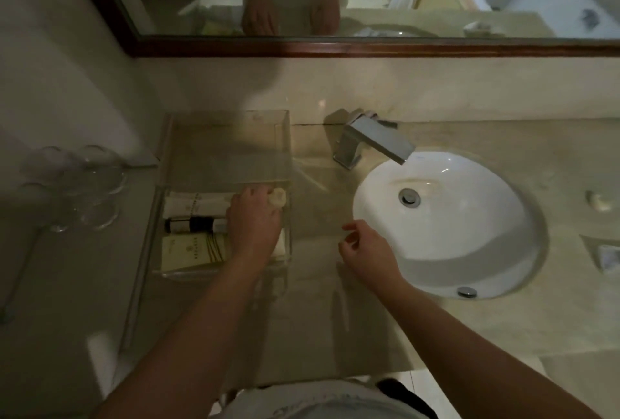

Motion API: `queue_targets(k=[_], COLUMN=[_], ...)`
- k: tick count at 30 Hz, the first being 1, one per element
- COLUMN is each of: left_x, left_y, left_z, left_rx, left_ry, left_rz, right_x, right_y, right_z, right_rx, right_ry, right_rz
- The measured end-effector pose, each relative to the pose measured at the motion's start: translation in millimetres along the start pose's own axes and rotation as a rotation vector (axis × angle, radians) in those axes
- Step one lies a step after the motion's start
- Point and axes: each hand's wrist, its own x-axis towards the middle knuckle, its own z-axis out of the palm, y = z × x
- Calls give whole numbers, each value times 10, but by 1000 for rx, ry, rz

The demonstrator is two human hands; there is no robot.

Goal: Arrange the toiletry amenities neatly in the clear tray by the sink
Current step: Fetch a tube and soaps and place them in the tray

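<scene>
Snugly — left hand (255, 222) round pale cap (278, 198)

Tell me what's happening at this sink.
A person is tidying toiletries in the clear tray left of the sink. The left hand reaches into the tray's near end, holding a small pale round item beside a white packet, a dark bottle and a cream box. The right hand hovers empty over the counter.
</scene>
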Motion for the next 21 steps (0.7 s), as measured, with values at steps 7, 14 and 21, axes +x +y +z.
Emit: queue_targets(k=[7, 14, 21], left_x=[-410, -1259, -1574], left_y=[759, 2480, 3477], left_z=[201, 883, 1256], left_rx=[-83, -282, -284], left_ry=[8, -259, -485], left_rz=[161, 414, 471], right_x=[-109, -698, -947], right_y=[412, 1809, 2645], right_z=[-622, -1858, -2574], right_rx=[39, 83, 120], right_ry=[98, 328, 427], right_rz=[-4, 164, 307])
